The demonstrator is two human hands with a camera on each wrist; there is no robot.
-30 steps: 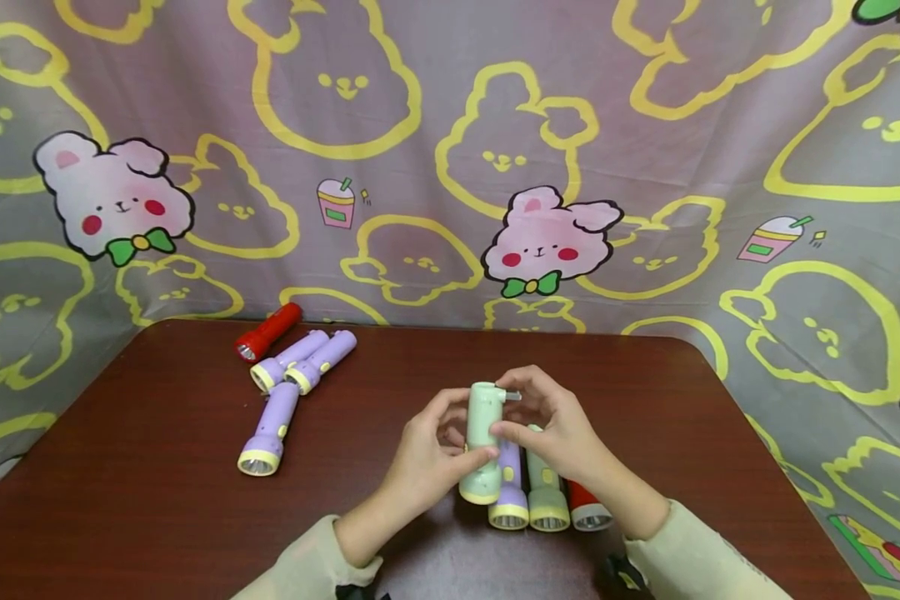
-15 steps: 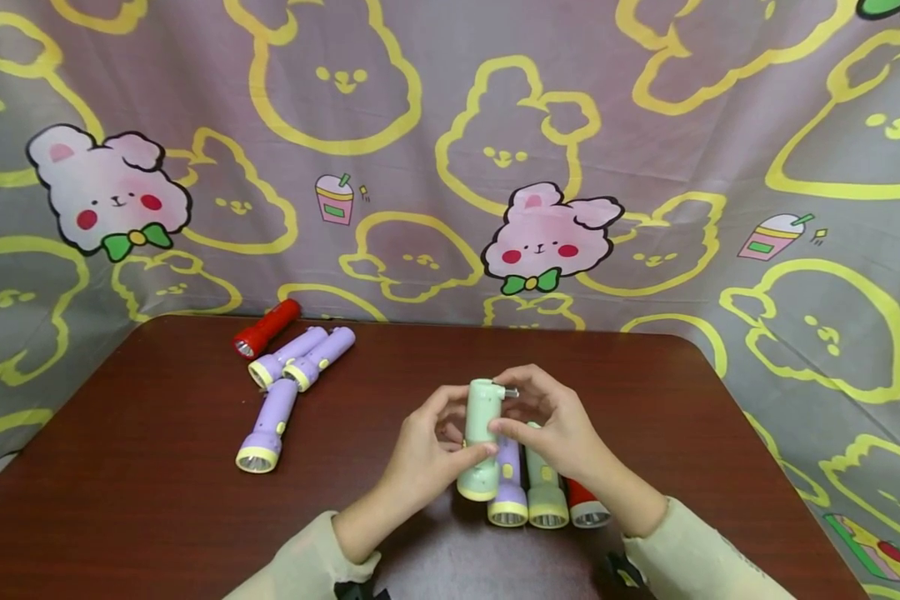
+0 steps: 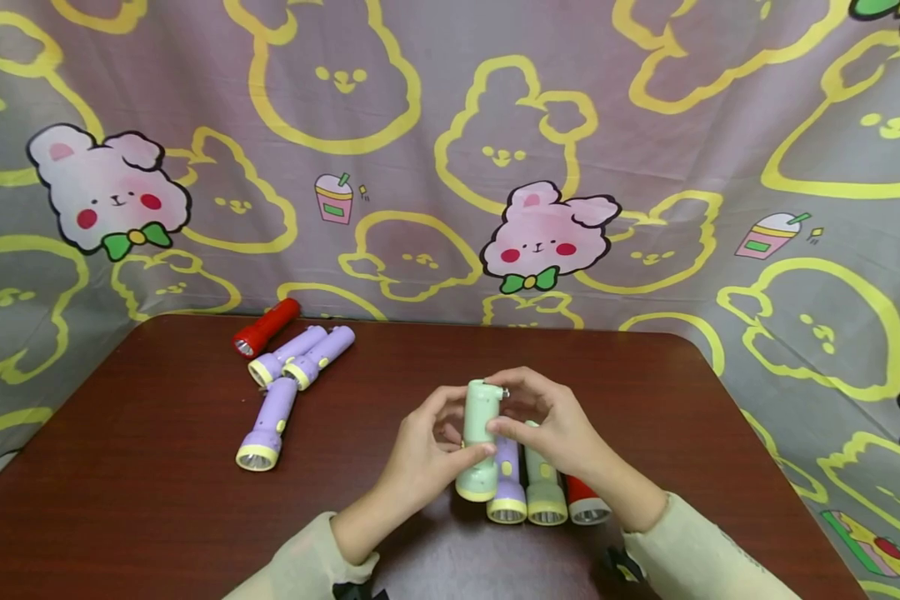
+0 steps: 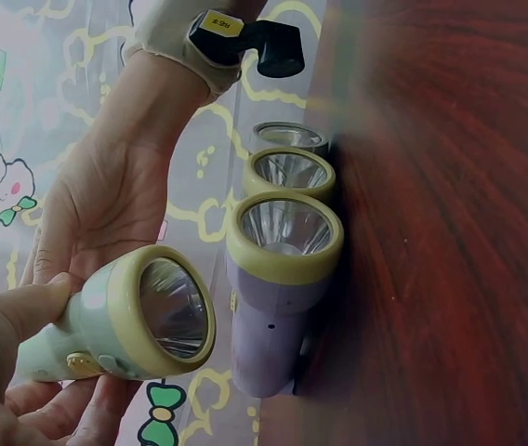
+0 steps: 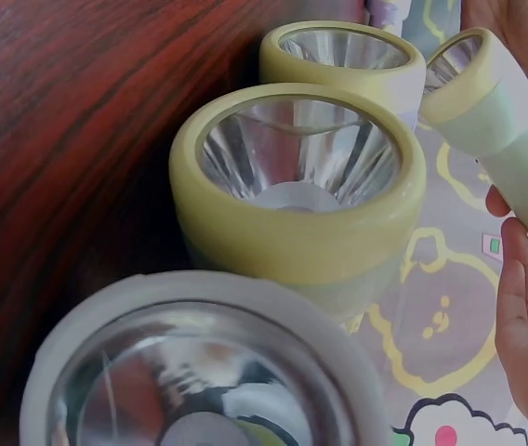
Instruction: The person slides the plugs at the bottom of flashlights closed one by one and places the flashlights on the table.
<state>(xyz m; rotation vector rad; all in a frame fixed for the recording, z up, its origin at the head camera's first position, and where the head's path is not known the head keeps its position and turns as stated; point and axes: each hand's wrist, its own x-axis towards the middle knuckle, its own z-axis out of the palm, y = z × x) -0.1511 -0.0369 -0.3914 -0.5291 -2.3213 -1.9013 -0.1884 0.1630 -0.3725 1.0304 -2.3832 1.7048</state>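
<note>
A pale green flashlight (image 3: 482, 417) with a yellow rim is held between both hands, a small clear-and-metal piece sticking out sideways near its top end. My left hand (image 3: 425, 450) grips its lower part, thumb across the front. With thumb and fingers my right hand (image 3: 547, 417) pinches the upper part by that small piece. In the left wrist view the flashlight's lens end (image 4: 173, 307) points toward the camera. Just beside it, a purple flashlight (image 3: 507, 483), a second green flashlight (image 3: 546, 492) and a red flashlight (image 3: 588, 502) lie in a row, partly behind the right hand.
On the left of the brown table (image 3: 157, 433) lie a red flashlight (image 3: 267, 328) and three purple flashlights, the nearest (image 3: 268, 425) apart from the red one. A patterned curtain (image 3: 405, 167) hangs behind the table and along both sides.
The small piece at the top of the green flashlight sticks out less than before, with the right fingers closer to the body. Both hands keep their hold on the flashlight.
</note>
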